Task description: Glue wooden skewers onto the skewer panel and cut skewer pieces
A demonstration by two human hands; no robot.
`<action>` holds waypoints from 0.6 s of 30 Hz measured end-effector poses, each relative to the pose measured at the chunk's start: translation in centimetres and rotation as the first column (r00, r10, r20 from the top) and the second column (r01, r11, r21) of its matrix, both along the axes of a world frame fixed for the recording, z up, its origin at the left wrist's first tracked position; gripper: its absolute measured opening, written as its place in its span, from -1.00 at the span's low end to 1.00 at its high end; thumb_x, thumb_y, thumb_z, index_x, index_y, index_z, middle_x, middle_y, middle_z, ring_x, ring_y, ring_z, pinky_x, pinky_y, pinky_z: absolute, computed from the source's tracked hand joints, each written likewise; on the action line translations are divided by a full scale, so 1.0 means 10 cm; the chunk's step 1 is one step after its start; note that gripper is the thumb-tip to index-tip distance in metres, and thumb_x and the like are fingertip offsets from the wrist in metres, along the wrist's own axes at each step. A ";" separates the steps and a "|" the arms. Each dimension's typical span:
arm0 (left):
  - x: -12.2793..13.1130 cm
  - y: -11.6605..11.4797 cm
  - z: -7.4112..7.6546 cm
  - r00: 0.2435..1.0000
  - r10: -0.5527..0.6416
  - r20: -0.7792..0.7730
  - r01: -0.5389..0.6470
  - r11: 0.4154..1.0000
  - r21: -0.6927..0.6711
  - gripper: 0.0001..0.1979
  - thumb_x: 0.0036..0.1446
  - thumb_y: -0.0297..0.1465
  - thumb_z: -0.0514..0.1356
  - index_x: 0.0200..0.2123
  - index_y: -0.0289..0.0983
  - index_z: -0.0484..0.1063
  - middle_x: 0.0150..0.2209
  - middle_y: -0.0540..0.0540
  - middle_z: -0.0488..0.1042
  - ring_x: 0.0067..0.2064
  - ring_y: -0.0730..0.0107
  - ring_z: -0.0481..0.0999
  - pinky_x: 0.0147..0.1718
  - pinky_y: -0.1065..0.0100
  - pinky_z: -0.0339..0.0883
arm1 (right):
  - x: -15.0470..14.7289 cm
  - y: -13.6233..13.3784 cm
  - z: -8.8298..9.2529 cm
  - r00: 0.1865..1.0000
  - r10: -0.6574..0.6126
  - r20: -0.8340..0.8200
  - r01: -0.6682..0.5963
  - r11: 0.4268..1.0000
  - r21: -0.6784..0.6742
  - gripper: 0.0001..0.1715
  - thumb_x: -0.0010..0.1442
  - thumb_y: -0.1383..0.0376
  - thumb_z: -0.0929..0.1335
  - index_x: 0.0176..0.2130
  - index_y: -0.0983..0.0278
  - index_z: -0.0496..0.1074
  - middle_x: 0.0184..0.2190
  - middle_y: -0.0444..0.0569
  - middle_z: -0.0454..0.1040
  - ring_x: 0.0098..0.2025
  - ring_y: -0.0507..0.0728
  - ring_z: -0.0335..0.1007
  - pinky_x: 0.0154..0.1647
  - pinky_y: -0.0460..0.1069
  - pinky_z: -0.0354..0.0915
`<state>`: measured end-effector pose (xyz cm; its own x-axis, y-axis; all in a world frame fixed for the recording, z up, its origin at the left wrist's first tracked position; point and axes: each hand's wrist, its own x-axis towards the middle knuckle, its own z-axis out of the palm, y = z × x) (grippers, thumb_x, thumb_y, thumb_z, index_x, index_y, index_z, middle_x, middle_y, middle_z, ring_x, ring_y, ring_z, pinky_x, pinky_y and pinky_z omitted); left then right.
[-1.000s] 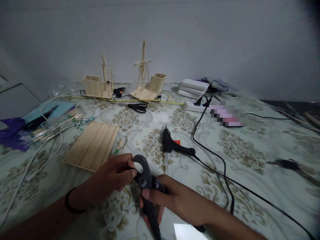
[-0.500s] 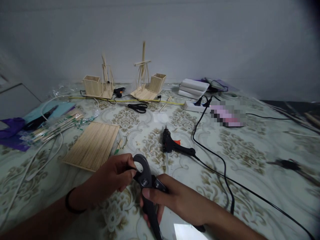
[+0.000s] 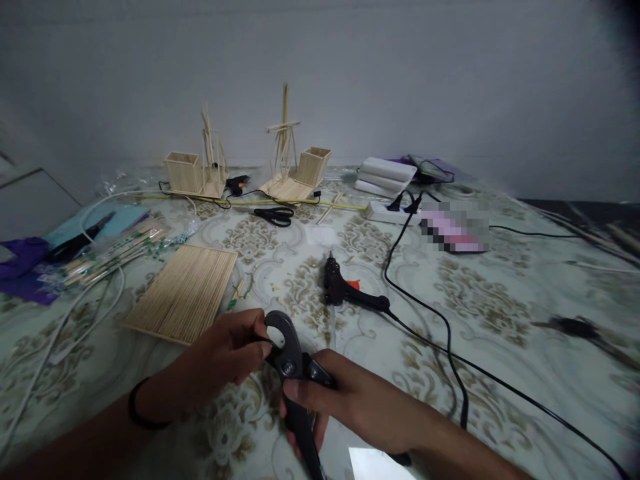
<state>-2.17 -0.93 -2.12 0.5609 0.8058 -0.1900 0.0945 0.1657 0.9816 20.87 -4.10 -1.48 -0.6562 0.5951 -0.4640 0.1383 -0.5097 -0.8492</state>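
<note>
My right hand (image 3: 345,397) is wrapped around the black handles of a pair of hand shears (image 3: 287,343) with a thick, hooked grey jaw and a round pivot screw. My left hand (image 3: 234,347), a dark band on its wrist, pinches at the open side of the jaws; thumb and forefinger touch the dark lower jaw, and anything small between them is hidden. Left of the hands lies a flat panel of thin wooden sticks (image 3: 185,290). Beyond the shears a black glue gun (image 3: 345,290) with an orange trigger rests on the table.
Two stick models (image 3: 195,173) (image 3: 295,173) stand near the wall, with scissors (image 3: 274,215) in front. Bagged sticks (image 3: 115,253) lie left. A power strip (image 3: 393,213), a pink object (image 3: 455,230) and a black cable (image 3: 447,327) occupy the right side of the patterned tabletop (image 3: 485,300).
Almost nothing differs. The view has shifted very slightly, while both hands keep the same hold on the shears.
</note>
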 end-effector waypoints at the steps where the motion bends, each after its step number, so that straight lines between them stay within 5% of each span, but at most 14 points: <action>1: 0.00 0.00 0.01 1.000 -0.001 0.000 0.001 1.000 0.006 -0.77 0.31 -0.31 0.24 -0.38 -0.22 0.30 -0.60 0.19 0.19 -0.59 0.58 0.08 -0.58 0.48 -0.02 | 0.00 0.00 0.00 1.000 0.001 -0.001 -0.001 1.000 0.000 -0.28 0.10 -0.29 0.49 -0.31 0.33 0.57 -0.41 -0.02 0.60 -0.42 0.08 0.55 -0.30 -0.02 0.46; 18: 0.07 0.00 0.04 0.995 0.042 -0.087 -0.042 0.999 0.002 -0.73 0.25 -0.24 0.25 -0.40 -0.20 0.27 -0.61 0.19 0.21 -0.64 0.61 0.14 -0.64 0.51 -0.02 | -0.01 0.01 -0.04 1.000 -0.010 -0.020 0.010 1.000 0.002 -0.29 0.13 -0.28 0.48 -0.30 0.33 0.56 -0.41 -0.01 0.60 -0.43 0.08 0.55 -0.33 -0.03 0.45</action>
